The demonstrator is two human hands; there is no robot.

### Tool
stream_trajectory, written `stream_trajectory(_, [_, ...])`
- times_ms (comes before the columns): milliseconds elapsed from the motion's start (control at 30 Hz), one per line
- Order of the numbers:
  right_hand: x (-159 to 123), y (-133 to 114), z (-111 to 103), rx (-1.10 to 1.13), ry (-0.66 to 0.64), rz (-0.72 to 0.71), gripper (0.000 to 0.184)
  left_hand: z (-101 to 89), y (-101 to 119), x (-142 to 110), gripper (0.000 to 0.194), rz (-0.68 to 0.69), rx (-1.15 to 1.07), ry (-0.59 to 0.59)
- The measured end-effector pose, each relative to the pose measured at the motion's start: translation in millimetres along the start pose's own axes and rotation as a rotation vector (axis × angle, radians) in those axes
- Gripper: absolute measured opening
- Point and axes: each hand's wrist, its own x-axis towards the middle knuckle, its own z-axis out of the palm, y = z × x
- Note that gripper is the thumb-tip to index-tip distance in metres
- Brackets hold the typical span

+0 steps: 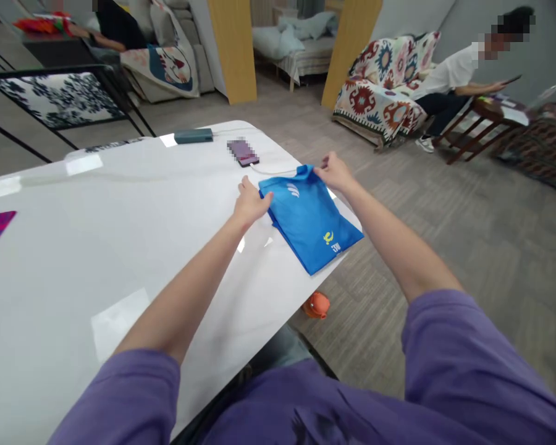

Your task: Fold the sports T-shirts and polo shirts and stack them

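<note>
Blue fabric, a folded shirt (303, 216), lies flat on the white table (143, 235), its lower corner at the table's edge. With my right hand (335, 173) I pinch the upper edge at the collar; my left hand (251, 204) is spread, thumb on the opposite upper corner. Caution: an outward pull could slide the shirt off the edge. Uneven lifting by my two hands may loosen the folds. The white cable (278, 172), running from the phone (243, 152) toward the collar, could snag and drag the phone.
</note>
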Motion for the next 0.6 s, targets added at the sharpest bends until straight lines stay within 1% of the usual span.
stream_trajectory(33, [-3.2, 5.4, 13.2, -0.048, -0.008, 0.008, 0.056, 5.6, -6.0, -5.5, 0.08, 0.041, 0.113, 0.027])
stream_trajectory(100, [-13.3, 11.8, 30.4, -0.114, -0.012, -0.039, 0.048, 12.3, -11.6, -26.6, 0.075, 0.205, 0.243, 0.05])
stream_trajectory(133, [-18.2, 12.9, 35.5, -0.133, -0.022, -0.075, 0.044, 15.1, -11.5, -40.2, 0.069, 0.305, 0.258, 0.023])
stream_trajectory(200, [-24.4, 11.5, 42.3, -0.144, -0.073, -0.151, 0.043, 23.8, -7.4, -69.3, 0.065, 0.494, 0.237, -0.08])
stream_trajectory(267, [-24.6, 7.0, 48.5, -0.131, -0.146, -0.229, 0.048, 38.3, -1.8, -95.7, 0.072, 0.625, 0.22, -0.196])
stream_trajectory(333, [-20.7, 1.5, 55.8, -0.134, -0.224, -0.26, 0.057, 56.4, 2.2, -115.9, 0.083, 0.677, 0.236, -0.291])
stream_trajectory(400, [-15.9, -3.6, 62.4, -0.166, -0.273, -0.2, 0.07, 72.5, 3.7, -129.4, 0.093, 0.682, 0.269, -0.341])
stream_trajectory(433, [-13.9, -5.7, 64.8, -0.186, -0.277, -0.148, 0.074, 78.3, 3.8, -134.1, 0.095, 0.678, 0.283, -0.342])
stream_trajectory(500, [-12.1, -8.9, 67.3, -0.207, -0.235, -0.072, 0.078, 85.0, 3.3, -141.4, 0.094, 0.698, 0.293, -0.303])
stream_trajectory(567, [-13.5, -11.6, 66.8, -0.208, -0.206, -0.093, 0.077, 86.4, 2.7, -148.2, 0.088, 0.769, 0.287, -0.282])
stream_trajectory(600, [-15.5, -13.6, 65.4, -0.21, -0.215, -0.122, 0.076, 85.7, 2.6, -152.0, 0.085, 0.808, 0.29, -0.293])
